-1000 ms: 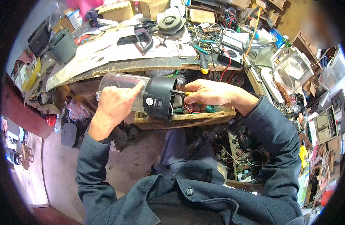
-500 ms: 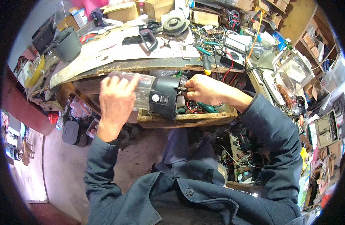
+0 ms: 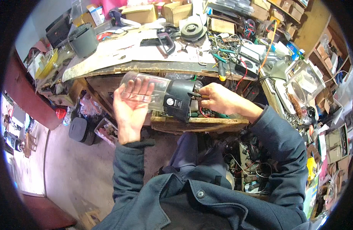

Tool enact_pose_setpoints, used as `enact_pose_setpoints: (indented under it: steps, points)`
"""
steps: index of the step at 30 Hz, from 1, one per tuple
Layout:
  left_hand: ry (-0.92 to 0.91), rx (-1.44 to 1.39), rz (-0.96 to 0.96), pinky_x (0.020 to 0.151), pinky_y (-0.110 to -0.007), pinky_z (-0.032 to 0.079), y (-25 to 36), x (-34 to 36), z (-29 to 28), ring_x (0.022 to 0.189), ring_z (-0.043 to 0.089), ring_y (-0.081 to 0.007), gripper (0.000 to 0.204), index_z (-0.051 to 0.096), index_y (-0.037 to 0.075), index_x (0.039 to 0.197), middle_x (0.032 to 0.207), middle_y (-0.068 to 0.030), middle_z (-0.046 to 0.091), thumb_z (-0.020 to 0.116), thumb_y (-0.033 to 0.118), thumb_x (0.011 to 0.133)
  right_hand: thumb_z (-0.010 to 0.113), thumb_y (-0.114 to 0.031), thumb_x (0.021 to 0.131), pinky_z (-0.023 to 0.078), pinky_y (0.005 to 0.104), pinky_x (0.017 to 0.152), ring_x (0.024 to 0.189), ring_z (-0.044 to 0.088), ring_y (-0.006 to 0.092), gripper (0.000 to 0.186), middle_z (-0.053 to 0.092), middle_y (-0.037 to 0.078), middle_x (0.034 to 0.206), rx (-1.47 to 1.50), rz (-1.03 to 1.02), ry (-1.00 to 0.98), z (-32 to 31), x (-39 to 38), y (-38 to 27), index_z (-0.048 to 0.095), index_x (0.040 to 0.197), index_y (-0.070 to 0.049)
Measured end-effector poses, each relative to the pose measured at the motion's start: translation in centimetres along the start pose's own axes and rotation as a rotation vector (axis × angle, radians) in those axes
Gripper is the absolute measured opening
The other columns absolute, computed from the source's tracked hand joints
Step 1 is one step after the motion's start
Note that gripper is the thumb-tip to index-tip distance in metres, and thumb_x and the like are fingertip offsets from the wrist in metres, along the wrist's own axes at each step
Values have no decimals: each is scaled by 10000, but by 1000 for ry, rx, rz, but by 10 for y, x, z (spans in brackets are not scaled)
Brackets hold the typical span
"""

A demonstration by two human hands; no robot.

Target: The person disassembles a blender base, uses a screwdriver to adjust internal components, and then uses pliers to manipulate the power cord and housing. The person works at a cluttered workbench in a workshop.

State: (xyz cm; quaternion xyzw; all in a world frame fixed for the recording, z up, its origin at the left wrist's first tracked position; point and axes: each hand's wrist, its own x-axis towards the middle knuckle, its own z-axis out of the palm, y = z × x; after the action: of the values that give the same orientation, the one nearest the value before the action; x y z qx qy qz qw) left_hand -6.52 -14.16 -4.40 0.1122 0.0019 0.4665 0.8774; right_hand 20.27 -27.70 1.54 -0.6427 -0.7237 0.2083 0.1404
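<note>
- Lying on its side at the centre of the frame, a clear plastic jar (image 3: 146, 90) with smooth, rounded walls joins a black, matt, roughly cylindrical base (image 3: 179, 100); the pair is held in the air just in front of a rough wooden workbench (image 3: 119, 61).
- The left hand (image 3: 131, 105) wraps the jar from below, fingers spread flat over the transparent wall and pressed against it.
- The right hand (image 3: 218, 99) sits at the open end of the base, thumb and forefinger closed together around a thin dark metal tool (image 3: 195, 94) whose tip touches the base.
- Just below the base, an open wooden drawer (image 3: 201, 122) with a worn, chipped front edge shows red and green wires.
- On the bench top, upper centre, lie a black handle-shaped part (image 3: 165, 38) and a round, ridged grey disc (image 3: 193, 30).
- Upper left, a grey plastic bucket (image 3: 83, 40) stands on the bench.
- At the upper right, a tangle of coloured cables and pliers (image 3: 222, 57) sprawls beside a clear, boxy plastic container (image 3: 305, 82).
- Dark blue sleeves of coarse cloth fill the lower frame.
</note>
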Motion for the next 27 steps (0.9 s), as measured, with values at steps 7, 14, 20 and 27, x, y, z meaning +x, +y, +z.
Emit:
enact_pose_setpoints:
  steps: [7, 14, 20, 27]
  points:
    - [-189, 126, 115, 530, -331, 330, -16, 1, 4, 414, 234, -122, 565, 292, 193, 522, 442, 43, 244, 441, 268, 1062, 635, -142, 882, 537, 464, 759, 787, 658, 390, 226, 658, 269, 840, 33, -24, 93, 14, -8, 9, 660, 987, 57]
    - [-515, 438, 187, 530, -333, 308, -21, -48, 37, 407, 214, -138, 583, 269, 184, 545, 438, 24, 265, 280, 286, 1119, 590, -17, 875, 496, 380, 666, 697, 538, 121, 123, 589, 137, 695, 362, 79, 43, 43, -42, 0, 641, 966, 48]
    - [-673, 567, 171, 349, -338, 405, -1, -101, 42, 324, 366, -126, 563, 349, 164, 562, 430, -11, 433, 367, 286, 1111, 617, -16, 875, 471, 409, 663, 692, 491, 157, 88, 558, 211, 718, 566, 58, -12, 108, -64, -36, 595, 930, 49]
    - [-455, 718, 82, 394, -359, 309, 19, -149, -1, 347, 322, -161, 572, 338, 131, 517, 432, -21, 399, 490, 298, 1042, 653, -39, 866, 494, 468, 645, 648, 629, 326, 127, 575, 266, 714, 631, 132, -134, 192, -55, -53, 571, 872, 58]
